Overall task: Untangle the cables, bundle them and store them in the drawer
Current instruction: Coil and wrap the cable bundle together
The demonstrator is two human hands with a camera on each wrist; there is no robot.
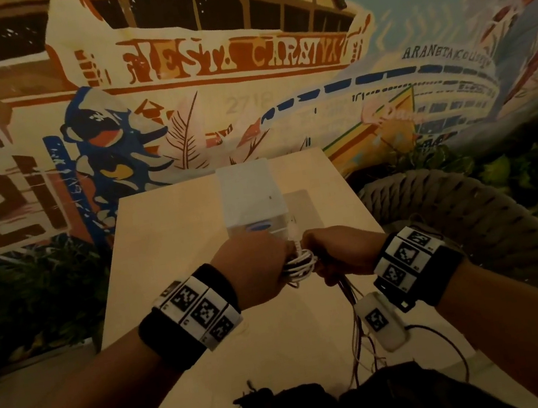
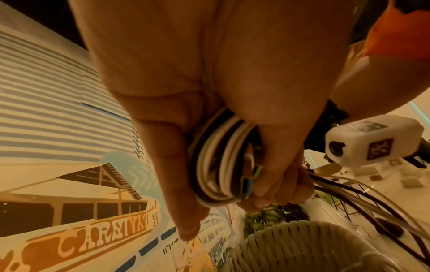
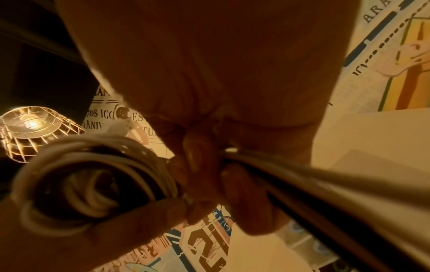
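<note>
Above the middle of the wooden table [image 1: 175,237], both hands meet over a coiled bundle of white cables [image 1: 298,263]. My left hand [image 1: 256,268] grips that coil, and the left wrist view shows white and dark loops [image 2: 218,162] wrapped inside its curled fingers. My right hand [image 1: 340,252] grips a bunch of thin dark and reddish cables [image 1: 352,299] that trail down toward my lap. In the right wrist view the coil [image 3: 93,176] sits at left and the dark strands [image 3: 325,185] run off to the right. A white plug end [image 1: 295,233] sticks up between the hands. The small translucent drawer unit [image 1: 251,199] stands just behind, its front toward me.
A woven wicker chair [image 1: 490,217] stands right of the table. A painted mural wall [image 1: 208,74] and green foliage [image 1: 32,299] lie behind and to the left. A wire-cage lamp [image 3: 30,128] glows in the right wrist view. Dark clothing [image 1: 323,407] lies at the near table edge.
</note>
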